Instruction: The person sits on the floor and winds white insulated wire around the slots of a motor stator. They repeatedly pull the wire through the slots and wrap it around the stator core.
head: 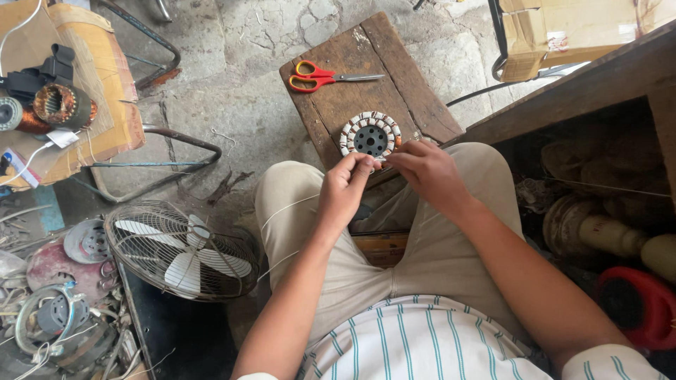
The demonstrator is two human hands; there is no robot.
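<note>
On the small wooden tabletop point(331, 105), a wound stator point(370, 136) lies flat just beyond both hands, left hand point(343, 188) and right hand point(428, 169), whose fingertips pinch closed at its near edge, apparently on thin wire.

Fan repair workshop: motor windings point(62, 105), fan point(184, 251)

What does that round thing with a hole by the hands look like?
Find the small dark wooden stool in front of the person's knees. Near its front edge, just beyond both hands, lies a round metal ring wrapped in white and copper wire coils. Unlike the red-handled scissors behind it, it is wheel-shaped with a dark centre hole.
</note>
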